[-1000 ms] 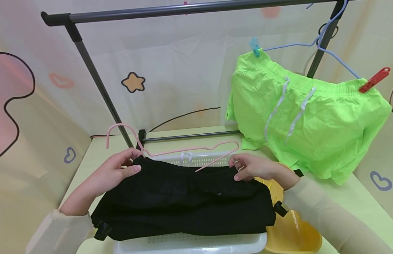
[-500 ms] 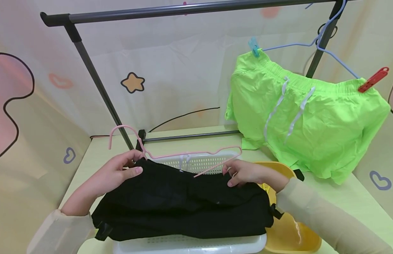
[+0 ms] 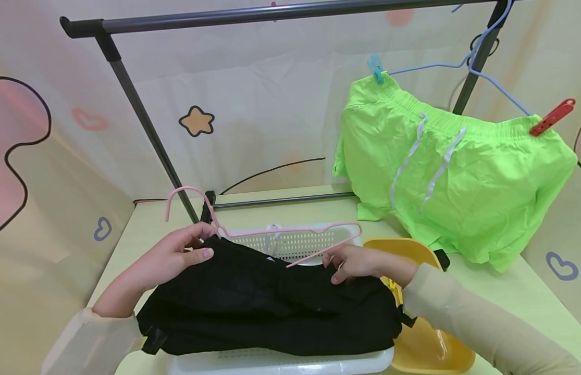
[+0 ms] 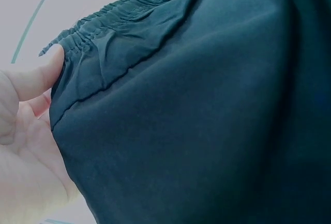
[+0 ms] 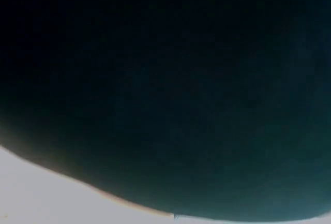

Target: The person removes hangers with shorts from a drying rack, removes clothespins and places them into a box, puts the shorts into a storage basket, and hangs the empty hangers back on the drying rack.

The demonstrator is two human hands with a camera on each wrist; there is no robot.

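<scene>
Black shorts point(image 3: 252, 307) hang spread between both hands, over a white basket point(image 3: 276, 367). My left hand point(image 3: 161, 268) pinches the left end of the gathered waistband, thumb point(image 4: 46, 71) in front, as the left wrist view shows. A pink hanger point(image 3: 281, 229) rises from beside those fingers, its hook up at the left and its long arm slanting across behind the waistband. Toward the right end, my right hand point(image 3: 358, 262) pinches the waistband near the hanger's lower bar. Dark cloth fills most of the right wrist view, and that hand is hidden there.
A dark clothes rack point(image 3: 271, 11) stands behind. Bright green shorts point(image 3: 459, 182) hang at its right from a blue hanger point(image 3: 426, 67), clipped by a teal clothespin point(image 3: 375, 69) and a red clothespin point(image 3: 553, 117). A yellow basin point(image 3: 445, 357) sits right of the basket.
My right hand has moved left and down with the waistband, showing more of the basket and basin. The pink hanger has shifted slightly down and right. The left hand has barely moved.
</scene>
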